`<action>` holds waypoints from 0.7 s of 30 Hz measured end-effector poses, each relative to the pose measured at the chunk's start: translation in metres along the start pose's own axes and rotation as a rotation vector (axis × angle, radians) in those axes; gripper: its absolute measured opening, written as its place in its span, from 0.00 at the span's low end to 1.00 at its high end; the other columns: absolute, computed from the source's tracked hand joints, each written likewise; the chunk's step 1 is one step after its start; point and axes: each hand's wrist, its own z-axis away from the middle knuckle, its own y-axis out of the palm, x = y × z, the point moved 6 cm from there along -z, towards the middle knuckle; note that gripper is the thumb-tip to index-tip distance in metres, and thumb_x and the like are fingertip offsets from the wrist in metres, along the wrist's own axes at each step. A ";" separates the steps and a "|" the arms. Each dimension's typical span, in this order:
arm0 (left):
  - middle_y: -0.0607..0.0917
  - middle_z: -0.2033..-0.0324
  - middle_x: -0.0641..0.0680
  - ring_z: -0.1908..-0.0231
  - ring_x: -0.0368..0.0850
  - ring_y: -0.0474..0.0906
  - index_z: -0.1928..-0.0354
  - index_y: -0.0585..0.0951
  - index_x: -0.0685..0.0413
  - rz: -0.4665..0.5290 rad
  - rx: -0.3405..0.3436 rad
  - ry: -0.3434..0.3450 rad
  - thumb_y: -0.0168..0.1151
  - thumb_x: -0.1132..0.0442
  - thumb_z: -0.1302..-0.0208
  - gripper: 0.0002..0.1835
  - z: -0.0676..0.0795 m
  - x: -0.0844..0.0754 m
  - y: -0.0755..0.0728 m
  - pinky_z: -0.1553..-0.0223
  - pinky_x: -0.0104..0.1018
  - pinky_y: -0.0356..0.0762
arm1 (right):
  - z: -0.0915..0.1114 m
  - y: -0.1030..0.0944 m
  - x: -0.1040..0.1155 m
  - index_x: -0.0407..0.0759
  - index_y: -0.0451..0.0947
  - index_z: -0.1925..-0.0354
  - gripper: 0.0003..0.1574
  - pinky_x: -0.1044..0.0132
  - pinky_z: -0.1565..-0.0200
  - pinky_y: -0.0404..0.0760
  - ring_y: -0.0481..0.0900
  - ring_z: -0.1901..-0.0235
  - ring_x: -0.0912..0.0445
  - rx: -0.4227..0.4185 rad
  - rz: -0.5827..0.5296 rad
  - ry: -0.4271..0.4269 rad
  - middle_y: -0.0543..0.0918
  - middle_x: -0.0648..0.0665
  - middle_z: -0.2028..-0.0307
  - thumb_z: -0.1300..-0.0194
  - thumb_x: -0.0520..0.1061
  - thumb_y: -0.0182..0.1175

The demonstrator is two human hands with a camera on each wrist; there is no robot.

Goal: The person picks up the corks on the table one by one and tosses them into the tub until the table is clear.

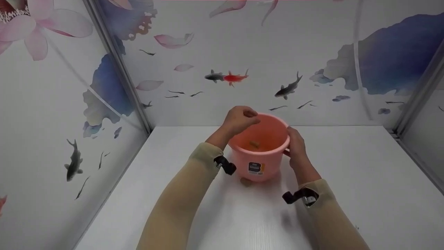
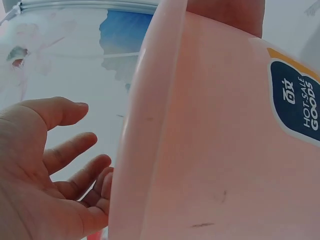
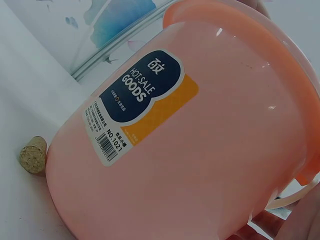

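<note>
A pink bucket [image 1: 256, 163] stands upright on the white table, with a dark label [image 3: 142, 87] on its outer wall. My left hand [image 1: 239, 121] is over the bucket's left rim. In the left wrist view its fingers are loosely bent, with nothing between them. On the opposite side my right hand [image 1: 297, 147] grips the bucket near the rim, its fingers by the pale handle [image 3: 295, 197]. Inside the bucket lies a small brownish piece [image 1: 254, 143], perhaps a cork. A cork [image 3: 33, 156] lies on the table right at the bucket's base.
The white table [image 1: 347, 166] reaches back to a white wall panel [image 1: 312, 41] printed with fish and petals. Another printed panel [image 1: 45, 104] borders it on the left, joined by a metal post [image 1: 118, 62]. Black wrist cameras [image 1: 225, 165] sit on both sleeves.
</note>
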 end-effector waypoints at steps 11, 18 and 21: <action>0.88 0.48 0.51 0.47 0.46 0.84 0.43 0.87 0.50 -0.007 0.015 0.011 0.70 0.51 0.28 0.17 0.013 -0.010 0.008 0.43 0.42 0.86 | 0.002 -0.002 -0.001 0.51 0.70 0.30 0.34 0.61 0.46 0.83 0.79 0.46 0.51 -0.016 -0.014 0.000 0.79 0.49 0.46 0.17 0.67 0.39; 0.89 0.51 0.48 0.48 0.43 0.84 0.47 0.88 0.45 -0.001 0.004 0.067 0.70 0.52 0.28 0.13 0.031 -0.029 0.008 0.44 0.39 0.86 | 0.000 0.001 0.000 0.51 0.65 0.24 0.39 0.59 0.44 0.81 0.79 0.44 0.52 0.002 0.001 -0.001 0.78 0.49 0.42 0.17 0.69 0.36; 0.89 0.52 0.47 0.50 0.43 0.84 0.48 0.88 0.44 0.015 0.001 0.075 0.70 0.53 0.28 0.11 0.042 -0.031 0.007 0.45 0.38 0.86 | 0.000 0.002 0.000 0.51 0.66 0.25 0.38 0.59 0.45 0.81 0.78 0.43 0.50 -0.003 -0.002 0.005 0.78 0.49 0.42 0.18 0.69 0.36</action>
